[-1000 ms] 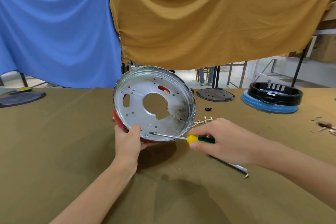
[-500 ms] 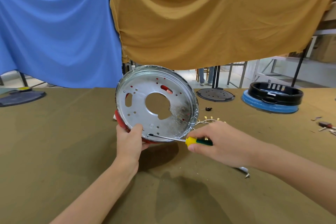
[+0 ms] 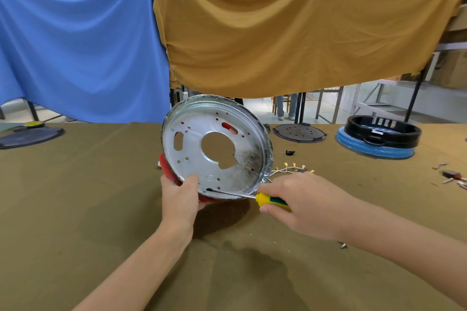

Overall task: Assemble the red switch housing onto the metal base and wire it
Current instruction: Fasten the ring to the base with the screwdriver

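Your left hand (image 3: 180, 198) gripped the metal base's (image 3: 199, 129) lower rim, red housing (image 3: 166, 168) behind; your right hand (image 3: 303, 206) clenched the screwdriver (image 3: 271, 200), tip on the base.

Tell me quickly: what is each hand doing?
Left hand: grips the metal base at its lower edge.
Right hand: grips the screwdriver.

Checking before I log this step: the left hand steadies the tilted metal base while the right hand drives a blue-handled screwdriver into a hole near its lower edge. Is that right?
Not quite. The head view shows the screwdriver handle is yellow and green, not blue. The rest holds: the left hand grips the tilted metal base at its lower edge, and the right hand holds the screwdriver with its tip at a hole there.
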{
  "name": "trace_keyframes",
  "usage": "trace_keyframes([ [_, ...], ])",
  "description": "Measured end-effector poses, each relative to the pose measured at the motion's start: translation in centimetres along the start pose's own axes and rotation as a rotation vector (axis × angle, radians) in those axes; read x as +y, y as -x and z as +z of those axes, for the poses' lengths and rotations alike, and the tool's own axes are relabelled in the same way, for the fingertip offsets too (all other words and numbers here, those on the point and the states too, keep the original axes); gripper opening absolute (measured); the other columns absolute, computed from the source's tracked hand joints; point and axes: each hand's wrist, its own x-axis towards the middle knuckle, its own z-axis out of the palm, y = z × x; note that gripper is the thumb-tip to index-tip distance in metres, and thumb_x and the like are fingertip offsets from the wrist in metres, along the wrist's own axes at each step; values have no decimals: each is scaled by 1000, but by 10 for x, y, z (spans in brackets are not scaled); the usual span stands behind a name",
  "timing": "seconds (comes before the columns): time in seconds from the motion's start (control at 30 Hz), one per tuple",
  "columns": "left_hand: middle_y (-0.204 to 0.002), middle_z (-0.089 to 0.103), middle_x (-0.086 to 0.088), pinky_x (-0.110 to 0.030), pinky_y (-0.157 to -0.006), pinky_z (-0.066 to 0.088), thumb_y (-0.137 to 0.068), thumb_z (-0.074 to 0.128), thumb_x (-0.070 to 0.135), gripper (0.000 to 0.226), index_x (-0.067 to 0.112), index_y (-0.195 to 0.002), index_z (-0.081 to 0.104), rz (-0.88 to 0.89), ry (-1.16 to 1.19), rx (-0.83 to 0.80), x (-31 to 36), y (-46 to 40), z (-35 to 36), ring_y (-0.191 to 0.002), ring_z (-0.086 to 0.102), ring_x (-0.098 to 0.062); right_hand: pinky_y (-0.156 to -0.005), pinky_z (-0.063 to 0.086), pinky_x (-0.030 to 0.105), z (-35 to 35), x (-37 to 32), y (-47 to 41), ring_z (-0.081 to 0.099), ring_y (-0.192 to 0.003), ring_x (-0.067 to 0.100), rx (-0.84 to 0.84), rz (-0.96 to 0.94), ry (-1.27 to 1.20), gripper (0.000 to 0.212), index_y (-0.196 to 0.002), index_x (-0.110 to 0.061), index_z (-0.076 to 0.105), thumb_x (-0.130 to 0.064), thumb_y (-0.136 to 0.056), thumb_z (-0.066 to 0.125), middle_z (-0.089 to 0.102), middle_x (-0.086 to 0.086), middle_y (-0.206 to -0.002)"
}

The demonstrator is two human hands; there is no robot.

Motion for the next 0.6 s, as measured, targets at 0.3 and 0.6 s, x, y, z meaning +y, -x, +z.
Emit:
trace_keyframes([
  [0.3, -110, 64, 6, -36, -62, 62, -88, 54, 5, 41, 29, -120, 48, 52, -62, 26, -3, -1, -1, -99, 68, -19, -58, 38, 32, 0, -14, 1, 63, -83, 25, 35, -87, 272, 33, -122, -21, 47, -43, -105, 30, 57, -3, -105],
  [0.6, -101, 63, 19, -39, -87, 54, -67, 54, 29, 49, 41, -114, 46, 152, -256, 26, -2, 7, -1, -101, 63, -13, -68, 47, 34, -12, -20, 1, 60, -84, 22, 35, 10, 125, 30, -105, -21, 57, -44, -102, 39, 60, -3, -94],
])
